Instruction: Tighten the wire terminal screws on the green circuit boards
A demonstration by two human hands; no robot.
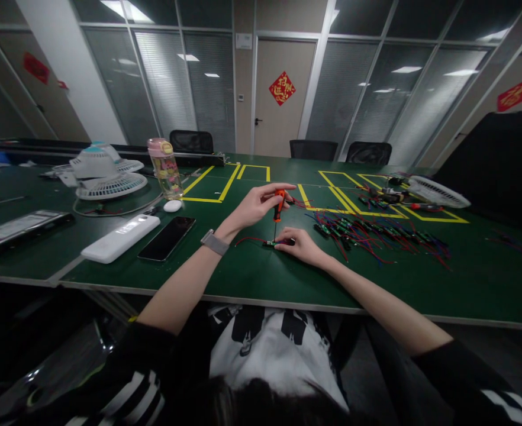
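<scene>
My left hand is closed around the handle of an orange and black screwdriver, which stands upright with its shaft pointing down. The tip meets a small green circuit board lying on the table, from which a red wire runs left. My right hand pinches the board's right end, its fingertips close beside the screwdriver tip. Just right of my hands lies a pile of similar boards with red and blue wires.
On the green table to my left are a phone, a white power bank, a white round case, a drink bottle and fan parts. Yellow tape marks rectangles. Another fan part lies at right.
</scene>
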